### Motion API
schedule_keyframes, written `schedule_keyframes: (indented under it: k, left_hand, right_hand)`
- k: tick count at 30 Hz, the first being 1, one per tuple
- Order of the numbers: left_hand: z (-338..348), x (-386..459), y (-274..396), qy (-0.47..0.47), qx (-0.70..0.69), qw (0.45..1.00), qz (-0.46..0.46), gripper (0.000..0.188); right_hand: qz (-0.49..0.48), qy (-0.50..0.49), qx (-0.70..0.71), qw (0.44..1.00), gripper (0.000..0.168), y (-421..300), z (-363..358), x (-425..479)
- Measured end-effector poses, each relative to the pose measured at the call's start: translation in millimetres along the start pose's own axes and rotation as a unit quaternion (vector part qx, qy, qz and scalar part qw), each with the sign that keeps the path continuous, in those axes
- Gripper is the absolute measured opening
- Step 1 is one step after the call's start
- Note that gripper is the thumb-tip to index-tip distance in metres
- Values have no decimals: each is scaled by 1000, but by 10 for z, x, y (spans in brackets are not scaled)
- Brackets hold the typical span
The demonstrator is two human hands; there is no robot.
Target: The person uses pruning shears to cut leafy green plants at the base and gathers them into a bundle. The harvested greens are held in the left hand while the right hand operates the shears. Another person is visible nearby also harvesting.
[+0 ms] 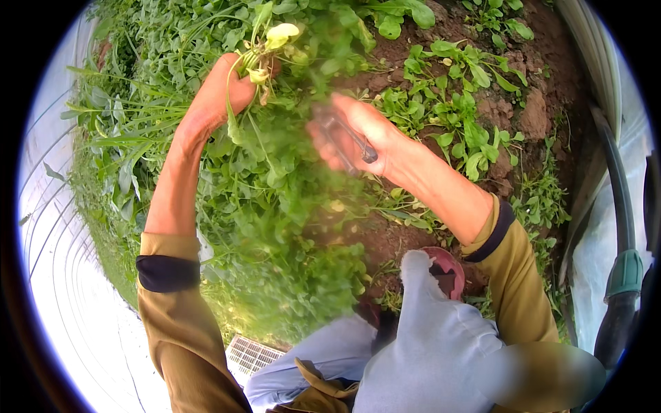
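Note:
A small bunch of leafy green plants (261, 57), some leaves yellowed, is gripped in my left hand (237, 85) at the upper middle, over the dense greenery. Right of it, my right hand (356, 131) holds a pair of small metal snips (343, 137) across the palm; hand and tool are blurred by motion, so the blades cannot be made out clearly. The two hands are apart. Low green plants (465, 113) grow in brown soil (534, 113) to the right of my right hand.
My knees in pale trousers (439, 340) are below, beside a pinkish-red shoe (454, 266). A white plastic crate (250, 353) sits at the lower left. Along the right edge run a black hose (617, 180) with a green coupling (624, 274) and plastic sheeting (594, 289).

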State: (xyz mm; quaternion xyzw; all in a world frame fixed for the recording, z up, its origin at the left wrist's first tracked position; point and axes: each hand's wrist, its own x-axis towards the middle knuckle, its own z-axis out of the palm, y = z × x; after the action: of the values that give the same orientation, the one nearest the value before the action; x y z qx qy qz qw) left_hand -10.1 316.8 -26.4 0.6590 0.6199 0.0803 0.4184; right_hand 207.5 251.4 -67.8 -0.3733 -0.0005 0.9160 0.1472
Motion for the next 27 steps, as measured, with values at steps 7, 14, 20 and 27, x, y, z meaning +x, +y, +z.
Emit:
schedule_keyframes:
  k: [7,14,20,27]
  left_hand:
    - [102,149,396,-45,325,944,44,15]
    - [214,328,234,-80,462,882,39,13]
    - [367,360,130,-30,520,849,94,19]
    - [495,389,54,-23,531,840,106,14]
  right_hand:
    - [-15,34,-12,999,51,-28,56,152]
    - [-3,53,-23,998,48,-69,106,158]
    - [10,82,27,996,51,-4,194,256]
    - [-30,122,-20,992,46,-50,286,390]
